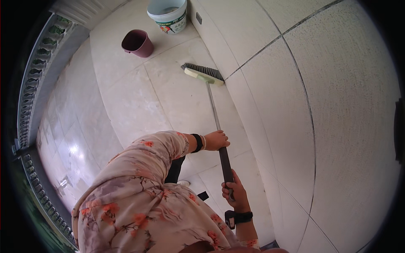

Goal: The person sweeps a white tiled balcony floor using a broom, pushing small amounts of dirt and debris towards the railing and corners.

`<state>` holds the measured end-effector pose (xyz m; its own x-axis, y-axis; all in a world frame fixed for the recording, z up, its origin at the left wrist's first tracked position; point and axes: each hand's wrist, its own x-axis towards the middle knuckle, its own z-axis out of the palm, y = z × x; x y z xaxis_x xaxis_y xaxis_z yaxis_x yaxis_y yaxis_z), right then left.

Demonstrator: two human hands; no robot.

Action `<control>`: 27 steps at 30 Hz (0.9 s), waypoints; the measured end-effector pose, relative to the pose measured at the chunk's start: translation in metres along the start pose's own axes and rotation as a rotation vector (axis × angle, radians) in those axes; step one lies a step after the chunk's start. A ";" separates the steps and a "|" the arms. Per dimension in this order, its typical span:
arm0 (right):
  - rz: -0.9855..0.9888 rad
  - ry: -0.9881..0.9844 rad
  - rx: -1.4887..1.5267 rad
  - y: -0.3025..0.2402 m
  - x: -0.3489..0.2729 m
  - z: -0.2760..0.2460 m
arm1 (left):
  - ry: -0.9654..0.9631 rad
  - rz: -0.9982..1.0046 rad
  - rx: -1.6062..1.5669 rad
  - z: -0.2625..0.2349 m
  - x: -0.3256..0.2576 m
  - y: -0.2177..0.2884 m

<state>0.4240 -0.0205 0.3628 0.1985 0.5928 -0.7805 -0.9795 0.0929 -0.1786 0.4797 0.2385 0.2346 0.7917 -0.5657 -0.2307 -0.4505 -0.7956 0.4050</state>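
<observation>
We have both hands clamped on the broom handle [219,139] — left hand [216,140] above, right hand [235,192] below — its brush head [203,74] at the wall's foot, the wet tiled floor [126,105] seemingly part-scrubbed.

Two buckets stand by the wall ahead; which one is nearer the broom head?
The small maroon plastic bucket, standing left of the larger white bucket, is slightly nearer the green broom head.
</observation>
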 end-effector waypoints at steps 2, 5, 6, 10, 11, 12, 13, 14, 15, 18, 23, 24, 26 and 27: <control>0.064 0.048 0.072 0.026 -0.040 -0.013 | -0.121 0.129 -0.049 0.013 0.003 0.043; 0.030 0.149 -0.058 0.039 -0.097 -0.007 | -0.184 0.326 -0.111 0.003 -0.002 0.090; -0.030 0.192 -0.162 0.041 -0.104 -0.004 | -0.183 0.365 -0.104 -0.003 -0.004 0.094; -0.019 0.109 -0.161 0.028 -0.079 0.011 | -0.223 0.296 -0.096 -0.031 -0.020 0.056; 0.001 0.047 -0.141 0.015 -0.058 0.017 | -0.236 0.242 -0.053 -0.036 -0.023 0.036; 0.022 -0.019 -0.121 0.002 -0.035 0.024 | -0.214 0.186 -0.002 -0.041 -0.026 0.011; -0.019 -0.059 -0.226 -0.010 -0.009 0.032 | -0.203 0.114 0.072 -0.051 -0.028 -0.014; -0.061 -0.098 -0.329 -0.022 0.018 0.041 | -0.194 0.058 0.129 -0.060 -0.027 -0.039; -0.079 -0.119 -0.323 -0.036 0.043 0.051 | -0.152 -0.006 0.193 -0.072 -0.029 -0.058; -0.149 -0.168 -0.168 -0.067 0.105 0.081 | -0.048 -0.142 0.216 -0.084 -0.022 -0.132; -0.051 -0.052 0.057 -0.035 0.085 0.068 | -0.131 -0.030 0.136 -0.043 -0.012 -0.108; -0.018 -0.006 0.080 -0.016 0.063 0.057 | -0.138 0.033 0.081 -0.030 -0.012 -0.082; 0.041 0.018 0.149 0.024 0.009 0.032 | -0.305 0.154 0.068 -0.015 -0.009 -0.016; 0.046 0.037 0.104 0.036 -0.022 0.030 | -0.296 0.221 0.030 -0.006 -0.013 0.015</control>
<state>0.3832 -0.0065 0.3911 0.1527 0.5688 -0.8082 -0.9854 0.1502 -0.0805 0.4649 0.2353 0.2488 0.5220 -0.7595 -0.3883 -0.6130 -0.6505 0.4484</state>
